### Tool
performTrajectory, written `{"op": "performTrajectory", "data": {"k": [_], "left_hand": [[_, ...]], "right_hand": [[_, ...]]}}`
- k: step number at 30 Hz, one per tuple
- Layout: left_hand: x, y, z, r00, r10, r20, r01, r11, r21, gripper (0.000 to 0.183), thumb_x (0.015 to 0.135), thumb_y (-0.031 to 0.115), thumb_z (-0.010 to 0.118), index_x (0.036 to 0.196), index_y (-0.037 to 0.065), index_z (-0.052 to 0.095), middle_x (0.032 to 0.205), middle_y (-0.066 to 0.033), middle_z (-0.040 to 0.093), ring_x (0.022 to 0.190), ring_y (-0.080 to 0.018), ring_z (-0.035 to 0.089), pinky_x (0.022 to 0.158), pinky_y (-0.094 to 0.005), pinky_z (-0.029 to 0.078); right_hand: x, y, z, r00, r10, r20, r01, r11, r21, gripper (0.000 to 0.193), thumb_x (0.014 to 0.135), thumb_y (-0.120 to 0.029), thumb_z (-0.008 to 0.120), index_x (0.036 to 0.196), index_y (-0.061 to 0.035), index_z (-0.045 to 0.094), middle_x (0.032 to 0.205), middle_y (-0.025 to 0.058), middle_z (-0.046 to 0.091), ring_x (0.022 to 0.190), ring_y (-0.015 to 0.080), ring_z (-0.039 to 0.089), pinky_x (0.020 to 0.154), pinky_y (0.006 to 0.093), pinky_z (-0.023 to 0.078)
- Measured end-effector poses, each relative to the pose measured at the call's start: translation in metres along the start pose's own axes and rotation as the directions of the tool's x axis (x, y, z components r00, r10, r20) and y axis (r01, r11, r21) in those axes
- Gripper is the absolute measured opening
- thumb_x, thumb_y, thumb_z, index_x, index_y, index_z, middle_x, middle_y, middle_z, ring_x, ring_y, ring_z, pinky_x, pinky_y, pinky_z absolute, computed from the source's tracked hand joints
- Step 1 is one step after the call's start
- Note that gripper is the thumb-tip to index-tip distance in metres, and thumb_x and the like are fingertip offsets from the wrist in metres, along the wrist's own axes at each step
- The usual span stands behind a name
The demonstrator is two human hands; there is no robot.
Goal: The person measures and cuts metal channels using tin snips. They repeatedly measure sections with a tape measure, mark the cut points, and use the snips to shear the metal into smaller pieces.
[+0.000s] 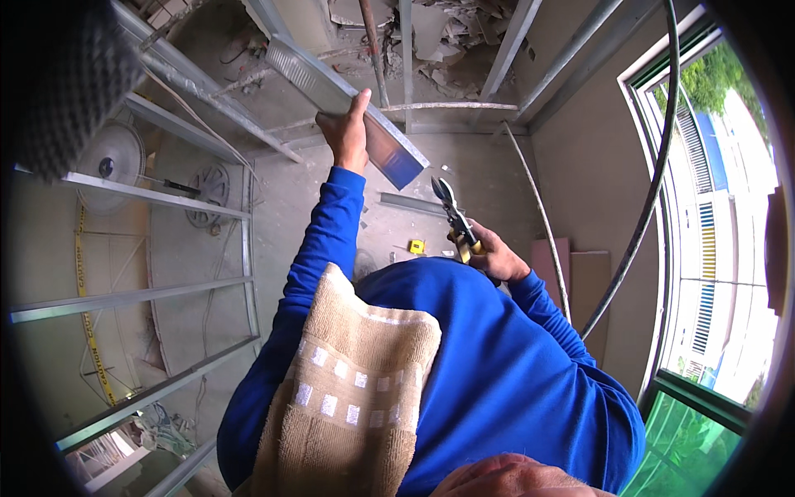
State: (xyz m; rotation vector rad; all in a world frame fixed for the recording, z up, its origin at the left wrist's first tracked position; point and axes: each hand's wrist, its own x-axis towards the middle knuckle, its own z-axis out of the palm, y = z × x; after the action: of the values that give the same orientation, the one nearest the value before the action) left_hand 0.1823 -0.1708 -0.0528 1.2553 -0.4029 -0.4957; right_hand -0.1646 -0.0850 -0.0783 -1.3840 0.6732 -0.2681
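Note:
My left hand (344, 137) is wrapped round a long metal stud (305, 74), a shiny channel that slants from the upper left down toward the middle. Its cut end points at the right side. In my right hand (497, 253) is a pair of tin snips (454, 217) with yellow and black handles. The blades are parted and point up and away, just right of the stud's lower end without touching it. On the floor between my arms lie a yellow tape measure (416, 247) and a short metal channel offcut (411, 204).
A metal stud frame (166, 293) with yellow caution tape (80, 273) behind it stands at the left, near a round fan (110, 166). Broken rubble (439, 50) lies at the far end. A dark cable (658, 182) hangs before the window at the right. A towel (352, 373) drapes over me.

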Motion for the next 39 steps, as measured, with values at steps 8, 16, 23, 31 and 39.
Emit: {"op": "performTrajectory", "data": {"k": [8, 16, 23, 31, 39], "left_hand": [[-0.014, 0.005, 0.006, 0.986, 0.155, 0.055, -0.162, 0.974, 0.156, 0.093, 0.075, 0.033, 0.094, 0.131, -0.014, 0.037, 0.128, -0.0231, 0.052, 0.116, -0.0296, 0.056, 0.102, -0.04, 0.048], [-0.02, -0.012, -0.003, 0.971, 0.235, 0.034, -0.231, 0.897, 0.376, 0.101, 0.069, 0.048, 0.095, 0.128, -0.012, 0.038, 0.121, -0.0273, 0.057, 0.11, -0.0387, 0.061, 0.098, -0.0462, 0.051], [-0.021, -0.007, -0.008, 0.984, 0.18, 0.015, -0.168, 0.883, 0.438, 0.109, 0.068, 0.049, 0.094, 0.134, -0.013, 0.033, 0.127, -0.0357, 0.055, 0.117, -0.0462, 0.06, 0.103, -0.048, 0.049], [-0.026, -0.001, -0.01, 0.98, 0.201, 0.016, -0.185, 0.866, 0.465, 0.108, 0.068, 0.047, 0.095, 0.134, -0.012, 0.034, 0.127, -0.0378, 0.055, 0.118, -0.0487, 0.06, 0.104, -0.0495, 0.048], [-0.033, 0.004, -0.01, 0.975, 0.221, -0.008, -0.186, 0.84, 0.509, 0.107, 0.067, 0.046, 0.095, 0.134, -0.011, 0.035, 0.128, -0.0353, 0.056, 0.118, -0.0477, 0.06, 0.104, -0.05, 0.048]], "right_hand": [[0.012, -0.006, 0.0, 0.993, 0.109, 0.04, -0.108, 0.994, -0.023, 0.082, 0.074, 0.002, 0.062, 0.153, -0.0007, 0.041, 0.122, 0.0071, 0.059, 0.108, 0.0178, 0.052, 0.098, 0.03, 0.044], [0.02, -0.01, 0.01, 0.99, 0.135, 0.035, -0.133, 0.988, -0.073, 0.068, 0.073, 0.001, 0.055, 0.141, -0.0007, 0.052, 0.118, 0.0048, 0.06, 0.098, 0.0118, 0.054, 0.084, 0.0231, 0.046], [0.018, -0.019, 0.01, 0.982, 0.185, 0.043, -0.181, 0.98, -0.081, 0.069, 0.072, 0.0, 0.056, 0.141, -0.0027, 0.052, 0.116, 0.0051, 0.059, 0.096, 0.0132, 0.053, 0.083, 0.0241, 0.045], [0.02, -0.018, 0.009, 0.981, 0.185, 0.061, -0.176, 0.976, -0.128, 0.072, 0.077, -0.006, 0.068, 0.145, 0.0017, 0.046, 0.122, 0.0139, 0.06, 0.114, 0.0235, 0.053, 0.104, 0.0345, 0.042], [0.017, -0.015, 0.015, 0.988, 0.153, 0.014, -0.15, 0.982, -0.118, 0.072, 0.078, -0.006, 0.069, 0.146, 0.003, 0.045, 0.116, 0.0131, 0.059, 0.11, 0.0221, 0.053, 0.099, 0.0347, 0.044]]}}
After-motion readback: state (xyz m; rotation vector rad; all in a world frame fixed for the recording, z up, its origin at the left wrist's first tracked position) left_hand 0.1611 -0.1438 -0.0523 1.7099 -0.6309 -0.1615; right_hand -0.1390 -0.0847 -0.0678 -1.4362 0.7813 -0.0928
